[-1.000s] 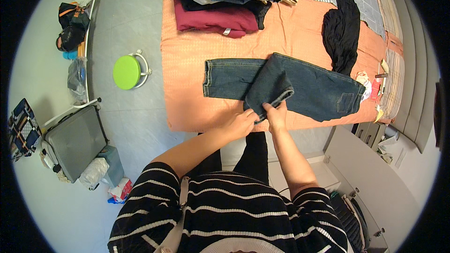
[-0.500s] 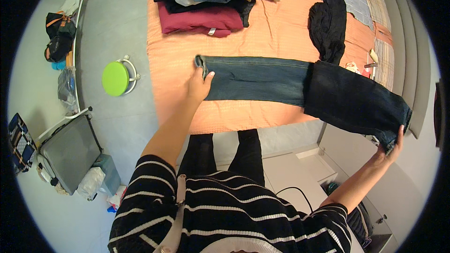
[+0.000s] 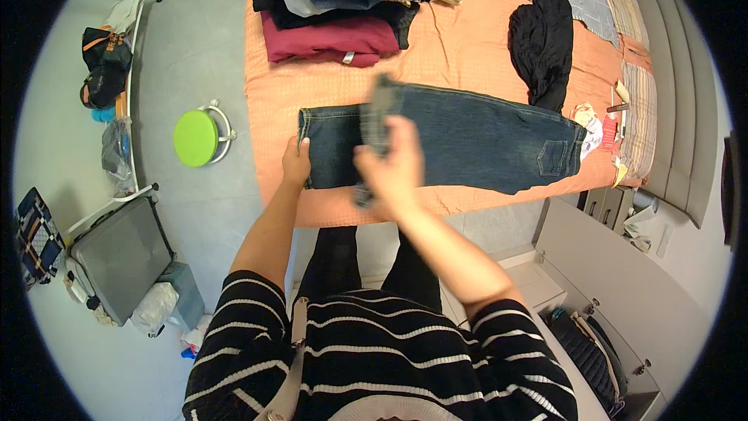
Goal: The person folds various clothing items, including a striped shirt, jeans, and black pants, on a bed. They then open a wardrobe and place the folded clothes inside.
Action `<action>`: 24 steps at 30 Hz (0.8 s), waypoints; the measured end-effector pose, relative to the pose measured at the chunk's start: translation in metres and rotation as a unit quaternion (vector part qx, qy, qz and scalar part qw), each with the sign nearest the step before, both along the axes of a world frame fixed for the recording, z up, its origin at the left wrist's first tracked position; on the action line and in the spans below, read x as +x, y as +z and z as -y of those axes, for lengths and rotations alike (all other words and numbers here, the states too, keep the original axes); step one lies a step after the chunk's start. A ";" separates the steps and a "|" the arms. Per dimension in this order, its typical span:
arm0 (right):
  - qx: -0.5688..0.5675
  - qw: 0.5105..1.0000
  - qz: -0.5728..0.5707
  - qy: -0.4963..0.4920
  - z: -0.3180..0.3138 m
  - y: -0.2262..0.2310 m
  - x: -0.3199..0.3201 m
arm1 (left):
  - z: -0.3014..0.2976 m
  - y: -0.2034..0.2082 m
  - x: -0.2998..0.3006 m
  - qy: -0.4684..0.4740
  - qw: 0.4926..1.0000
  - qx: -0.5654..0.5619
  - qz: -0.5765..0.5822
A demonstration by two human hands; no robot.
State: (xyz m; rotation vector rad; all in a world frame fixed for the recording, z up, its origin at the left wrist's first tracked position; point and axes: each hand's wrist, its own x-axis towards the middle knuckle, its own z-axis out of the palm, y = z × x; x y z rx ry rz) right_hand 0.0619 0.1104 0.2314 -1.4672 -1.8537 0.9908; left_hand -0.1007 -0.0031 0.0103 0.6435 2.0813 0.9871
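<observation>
Right hand (image 3: 393,164) motion-blurred; jeans (image 3: 467,136) hem blurred.

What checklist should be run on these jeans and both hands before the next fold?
1. Left hand pins the hem end of the jeans at the bed edge: ok.
2. Right hand holds a trouser leg: ok, though blurred by motion.
3. Jeans lie flat on the orange bedspread: ok at the waist end; cannot tell under the right hand.
4. Black garment clear of the jeans: not ok, it touches the upper edge.
5. Maroon top apart from the jeans: ok.
</observation>
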 end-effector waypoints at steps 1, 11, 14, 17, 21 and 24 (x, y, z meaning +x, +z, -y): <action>-0.099 0.995 0.004 0.027 0.021 -0.038 -0.021 | 0.004 0.000 -0.001 0.002 1.000 0.001 0.028; -0.493 0.860 -0.046 0.120 0.079 -0.162 0.091 | 0.014 0.004 0.000 0.048 0.931 -0.009 0.361; -0.559 0.825 -0.024 -0.072 0.077 -0.180 0.160 | 0.022 0.024 0.032 -0.067 0.991 -0.014 0.113; -0.649 0.725 -0.082 -0.216 0.061 -0.169 0.188 | 0.006 0.059 0.041 0.079 0.950 -0.089 0.287; -0.575 0.614 -0.360 -0.404 0.049 -0.169 0.205 | -0.001 0.133 0.003 0.151 0.925 0.000 0.349; -0.435 0.566 -0.493 -0.497 0.037 -0.155 0.199 | 0.036 0.138 -0.065 0.164 0.937 0.076 0.300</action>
